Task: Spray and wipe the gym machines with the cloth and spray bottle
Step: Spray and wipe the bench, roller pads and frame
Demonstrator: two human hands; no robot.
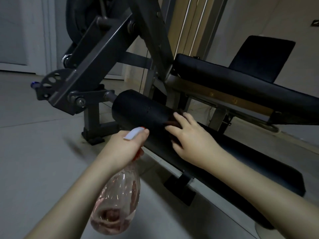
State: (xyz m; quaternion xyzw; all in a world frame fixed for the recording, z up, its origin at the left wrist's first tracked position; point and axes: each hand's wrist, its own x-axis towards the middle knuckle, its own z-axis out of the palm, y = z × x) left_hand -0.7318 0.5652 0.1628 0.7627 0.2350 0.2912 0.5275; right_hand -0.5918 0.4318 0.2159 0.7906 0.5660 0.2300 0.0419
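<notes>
left hand [126,145] curled round neck of spray bottle [117,200], nozzle just beside black foam roller [143,111]. right hand [191,135] fingers spread flat, pressing dark cloth [174,121] onto roller.

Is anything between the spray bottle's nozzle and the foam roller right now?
Nothing visible. The left hand holds the spray bottle with its nozzle right beside the foam roller; the right hand presses the cloth onto the roller off to the side.

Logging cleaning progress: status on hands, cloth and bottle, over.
Left hand grips clear pink-tinted spray bottle. Right hand presses dark reddish cloth on black foam roller pad. Nothing blocking.
</notes>
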